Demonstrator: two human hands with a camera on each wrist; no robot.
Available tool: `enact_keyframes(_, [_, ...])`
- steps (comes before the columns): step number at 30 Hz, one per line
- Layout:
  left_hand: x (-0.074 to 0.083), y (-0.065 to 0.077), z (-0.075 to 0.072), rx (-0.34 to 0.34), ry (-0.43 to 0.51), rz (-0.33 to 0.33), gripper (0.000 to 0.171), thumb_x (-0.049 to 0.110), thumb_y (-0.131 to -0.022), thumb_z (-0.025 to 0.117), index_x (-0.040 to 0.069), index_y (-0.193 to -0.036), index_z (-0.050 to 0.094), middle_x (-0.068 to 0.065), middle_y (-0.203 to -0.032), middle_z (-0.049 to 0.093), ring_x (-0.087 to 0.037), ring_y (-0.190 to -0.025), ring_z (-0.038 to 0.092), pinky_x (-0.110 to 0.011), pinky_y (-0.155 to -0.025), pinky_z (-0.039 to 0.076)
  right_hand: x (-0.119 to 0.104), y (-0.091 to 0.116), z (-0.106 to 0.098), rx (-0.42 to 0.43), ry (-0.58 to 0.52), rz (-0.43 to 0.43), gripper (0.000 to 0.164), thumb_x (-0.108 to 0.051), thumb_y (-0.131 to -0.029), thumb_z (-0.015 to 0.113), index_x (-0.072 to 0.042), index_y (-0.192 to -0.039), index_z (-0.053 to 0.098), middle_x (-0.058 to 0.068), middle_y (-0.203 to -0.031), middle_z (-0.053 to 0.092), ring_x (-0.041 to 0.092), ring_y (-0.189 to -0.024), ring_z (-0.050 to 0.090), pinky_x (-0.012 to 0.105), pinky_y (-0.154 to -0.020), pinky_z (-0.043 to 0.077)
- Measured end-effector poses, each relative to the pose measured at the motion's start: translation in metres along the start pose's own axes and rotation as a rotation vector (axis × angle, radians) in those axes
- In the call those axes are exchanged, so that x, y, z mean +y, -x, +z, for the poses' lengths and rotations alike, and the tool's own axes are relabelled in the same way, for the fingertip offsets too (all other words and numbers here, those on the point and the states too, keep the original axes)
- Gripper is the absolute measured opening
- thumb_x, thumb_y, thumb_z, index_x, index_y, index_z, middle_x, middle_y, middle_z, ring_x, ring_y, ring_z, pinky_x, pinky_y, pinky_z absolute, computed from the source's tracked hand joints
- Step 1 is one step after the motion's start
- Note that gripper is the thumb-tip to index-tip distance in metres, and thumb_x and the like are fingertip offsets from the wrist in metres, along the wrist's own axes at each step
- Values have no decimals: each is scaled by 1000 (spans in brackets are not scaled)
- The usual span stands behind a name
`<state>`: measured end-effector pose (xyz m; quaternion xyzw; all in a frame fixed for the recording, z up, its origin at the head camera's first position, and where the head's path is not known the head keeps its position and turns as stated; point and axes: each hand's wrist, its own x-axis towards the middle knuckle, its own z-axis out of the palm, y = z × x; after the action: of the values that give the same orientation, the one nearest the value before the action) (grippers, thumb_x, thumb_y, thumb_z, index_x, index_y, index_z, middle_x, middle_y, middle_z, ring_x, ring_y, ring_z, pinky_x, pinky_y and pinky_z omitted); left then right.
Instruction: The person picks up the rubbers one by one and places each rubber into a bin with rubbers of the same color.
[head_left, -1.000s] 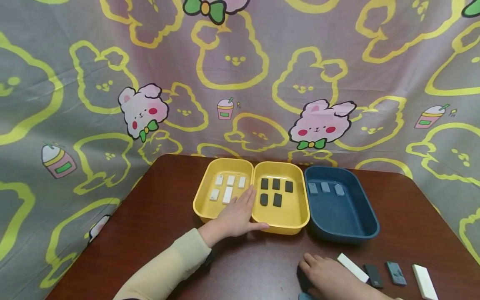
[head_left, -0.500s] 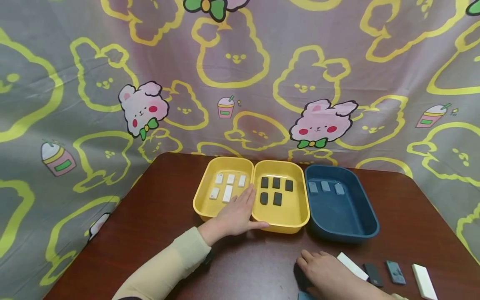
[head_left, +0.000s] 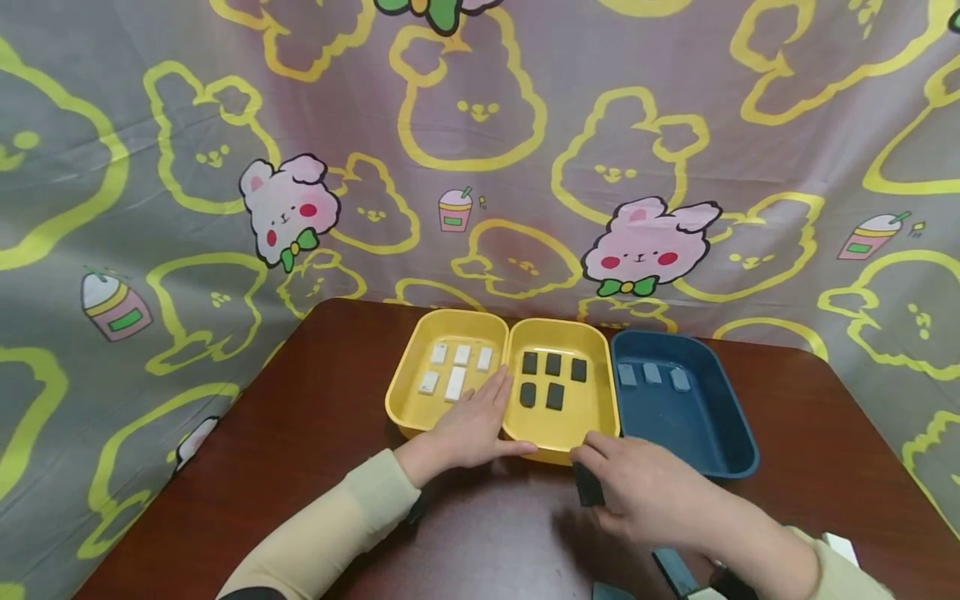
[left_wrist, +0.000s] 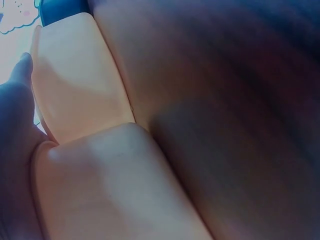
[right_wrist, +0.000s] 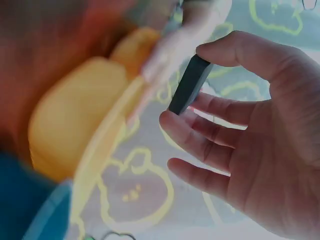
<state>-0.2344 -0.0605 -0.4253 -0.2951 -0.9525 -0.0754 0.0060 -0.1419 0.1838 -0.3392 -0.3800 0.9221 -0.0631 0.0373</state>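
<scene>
In the head view my right hand (head_left: 648, 483) pinches a small black rectangular block (head_left: 588, 485) just in front of the middle yellow tray (head_left: 592, 433). The right wrist view shows that black block (right_wrist: 190, 85) between thumb and fingertips. My left hand (head_left: 468, 429) lies with straight fingers over the meeting rims of the two yellow trays, thumb along the front rim. Several white blocks (head_left: 454, 383) lie in the left yellow tray (head_left: 397, 400), and several black blocks (head_left: 555, 396) in the middle one. Three grey-blue blocks (head_left: 652, 372) lie in the blue tray (head_left: 738, 433).
Beneath and beside my right forearm, a grey-blue block (head_left: 675, 571), a white block (head_left: 840, 547) and other partly hidden blocks lie on the brown table (head_left: 480, 542). Another bluish block (head_left: 611, 592) is cut off by the bottom edge. A patterned curtain (head_left: 525, 150) hangs behind.
My right hand has lifted off the table and moved forward to the middle tray's front rim, with the black block in its fingers. The left hand stays in place.
</scene>
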Motion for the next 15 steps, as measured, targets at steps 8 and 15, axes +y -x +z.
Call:
enact_keyframes(8, [2, -2, -3, -6, 18, 5, 113, 80, -82, 42, -3, -153, 14, -17, -160, 5, -24, -145, 16, -49, -108, 30, 33, -22, -37, 86, 89, 119, 56, -29, -72, 85, -9, -118, 62, -1, -98, 58, 14, -79, 53, 36, -75, 54])
enact_keyframes(15, [1, -1, -2, -9, 36, 2, 113, 81, -82, 43, -3, -153, 14, -17, -160, 6, -27, -144, 18, -50, -108, 30, 62, -46, -35, 37, 108, 177, 51, -26, -73, 85, -8, -115, 64, 1, -95, 59, 18, -79, 55, 38, -77, 53])
